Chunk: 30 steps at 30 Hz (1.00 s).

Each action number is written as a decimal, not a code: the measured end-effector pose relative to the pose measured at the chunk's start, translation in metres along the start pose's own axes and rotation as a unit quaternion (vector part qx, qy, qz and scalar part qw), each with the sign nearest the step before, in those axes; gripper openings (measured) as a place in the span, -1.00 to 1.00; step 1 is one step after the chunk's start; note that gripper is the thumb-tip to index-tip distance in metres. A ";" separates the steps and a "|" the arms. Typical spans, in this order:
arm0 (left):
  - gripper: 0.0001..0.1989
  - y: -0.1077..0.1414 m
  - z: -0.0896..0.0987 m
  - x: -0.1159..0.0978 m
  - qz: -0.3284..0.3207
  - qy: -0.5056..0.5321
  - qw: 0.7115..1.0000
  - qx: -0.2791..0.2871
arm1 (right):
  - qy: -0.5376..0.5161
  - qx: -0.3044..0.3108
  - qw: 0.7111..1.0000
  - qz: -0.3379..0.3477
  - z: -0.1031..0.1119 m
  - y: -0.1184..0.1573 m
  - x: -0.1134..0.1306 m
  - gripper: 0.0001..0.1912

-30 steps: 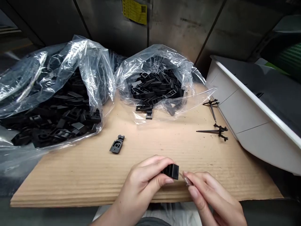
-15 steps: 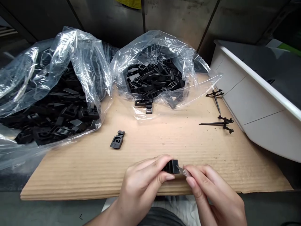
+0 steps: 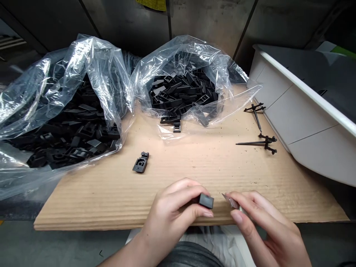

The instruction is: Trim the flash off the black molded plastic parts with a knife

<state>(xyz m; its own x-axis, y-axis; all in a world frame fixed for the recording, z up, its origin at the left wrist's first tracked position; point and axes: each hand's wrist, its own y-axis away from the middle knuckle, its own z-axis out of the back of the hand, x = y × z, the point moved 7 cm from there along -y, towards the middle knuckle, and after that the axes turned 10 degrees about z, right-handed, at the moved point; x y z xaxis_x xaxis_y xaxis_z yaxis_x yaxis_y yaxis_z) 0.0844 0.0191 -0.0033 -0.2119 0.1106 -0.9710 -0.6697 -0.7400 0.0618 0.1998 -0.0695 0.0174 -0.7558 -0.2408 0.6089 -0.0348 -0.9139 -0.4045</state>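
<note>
Near the cardboard's front edge, my left hand (image 3: 174,211) pinches a small black plastic part (image 3: 206,201) between thumb and fingers. To its right, my right hand (image 3: 264,218) grips a small metal blade (image 3: 230,200), whose tip points up and left. A gap separates the blade from the black part. Another black part (image 3: 141,163) lies on the cardboard (image 3: 111,193), left of and beyond my hands.
Clear plastic bags of black parts stand at the left (image 3: 91,55) and back centre (image 3: 183,46). Two black branched sprues (image 3: 256,113) (image 3: 265,143) lie beside a large white bin (image 3: 303,111) on the right. Two loose parts (image 3: 177,127) are by the centre bag.
My right hand has drawn the blade away from the black part, to the right. In my left hand the part has turned, showing a flat face. The view has shifted slightly.
</note>
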 end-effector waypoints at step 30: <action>-0.92 0.003 -0.010 -0.009 -0.057 0.005 0.993 0.104 | 0.097 0.039 0.994 -0.019 0.001 -0.007 -0.014 -0.87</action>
<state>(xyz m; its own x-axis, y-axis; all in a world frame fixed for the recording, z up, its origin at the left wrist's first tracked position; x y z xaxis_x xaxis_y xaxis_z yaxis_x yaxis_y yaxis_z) 0.0914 0.0094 0.0033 -0.1205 0.1779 -0.9766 -0.8211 -0.5708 -0.0027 0.2117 -0.0604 0.0125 -0.8668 -0.1452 0.4770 -0.0201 -0.9457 -0.3245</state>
